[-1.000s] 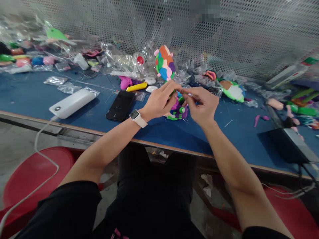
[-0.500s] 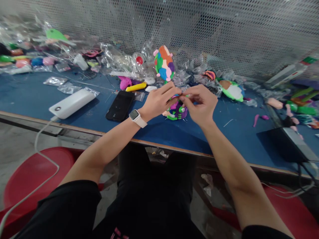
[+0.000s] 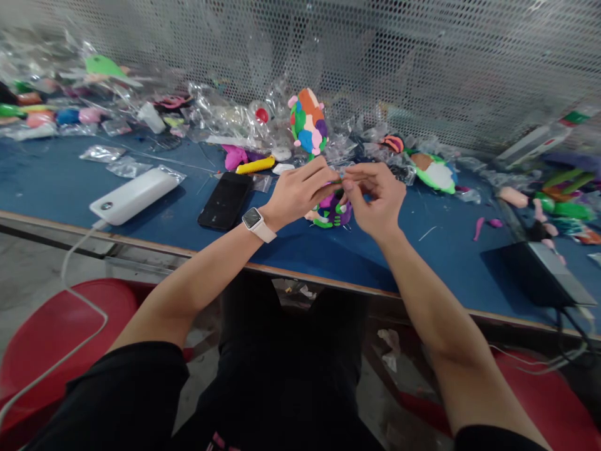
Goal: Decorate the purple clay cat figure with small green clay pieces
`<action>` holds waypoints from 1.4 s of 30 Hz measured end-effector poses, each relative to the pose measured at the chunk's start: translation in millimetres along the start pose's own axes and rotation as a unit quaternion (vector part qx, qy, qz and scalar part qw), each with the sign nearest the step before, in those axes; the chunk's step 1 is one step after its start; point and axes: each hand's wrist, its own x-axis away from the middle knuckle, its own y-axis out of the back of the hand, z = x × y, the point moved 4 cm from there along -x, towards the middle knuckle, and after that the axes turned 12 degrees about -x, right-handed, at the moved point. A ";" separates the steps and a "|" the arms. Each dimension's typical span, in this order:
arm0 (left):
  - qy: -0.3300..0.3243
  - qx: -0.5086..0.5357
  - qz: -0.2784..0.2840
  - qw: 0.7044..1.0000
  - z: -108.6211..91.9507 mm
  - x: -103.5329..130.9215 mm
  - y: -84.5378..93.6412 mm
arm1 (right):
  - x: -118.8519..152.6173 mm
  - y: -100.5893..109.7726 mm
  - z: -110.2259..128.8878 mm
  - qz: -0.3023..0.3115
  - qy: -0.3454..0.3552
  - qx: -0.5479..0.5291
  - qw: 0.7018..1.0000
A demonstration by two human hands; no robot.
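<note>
My left hand and my right hand meet at their fingertips over a purple, green and pink clay figure on the blue table. Both hands are closed in a pinch. Between the fingertips there may be a small piece, too small and too covered to name. My fingers hide the upper part of the figure. Just behind the hands stands a multicoloured clay piece with patches of orange, blue, green and pink. A yellow ridged tool lies to the left of it, beside magenta clay.
A black phone and a white power bank with a cable lie left of my hands. Clear plastic bags line the perforated metal panel. Right are a green-rimmed clay piece and a dark box-like object.
My right hand's fingers have shifted slightly at the pinch, its index finger now straighter. The left hand stays nearly in place. The whole view has moved a little.
</note>
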 end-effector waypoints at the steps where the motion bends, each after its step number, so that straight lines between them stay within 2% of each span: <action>1: 0.003 0.003 0.006 1.000 0.3 0.0 -0.5 | -0.4 0.3 1.4 0.003 0.006 0.005 1.000; 10: 0.044 0.069 0.023 0.996 2.3 0.0 -5.6 | -5.6 1.9 16.6 0.013 0.099 0.105 0.989; 18: 0.042 0.081 0.017 0.996 -0.5 -1.7 -2.7 | -6.9 3.8 10.4 0.003 0.110 0.149 0.983; 25: 0.019 0.078 -0.020 0.997 -2.2 -1.3 -1.7 | -6.2 2.9 13.9 -0.008 0.122 0.113 0.986; 30: 0.029 0.064 -0.018 0.997 -0.4 -1.4 -1.9 | -7.1 2.5 13.0 -0.003 0.103 0.139 0.985; 33: 0.024 0.064 -0.022 0.997 -1.3 -1.8 -1.4 | -7.2 3.0 14.9 -0.005 0.116 0.126 0.985; 37: 0.031 0.060 0.005 0.998 -1.0 -1.9 -3.0 | -7.2 3.6 14.7 -0.005 0.107 0.127 0.986; 42: 0.011 0.054 -0.005 0.998 -1.8 -2.3 -1.5 | -7.2 3.1 12.5 0.004 0.117 0.129 0.985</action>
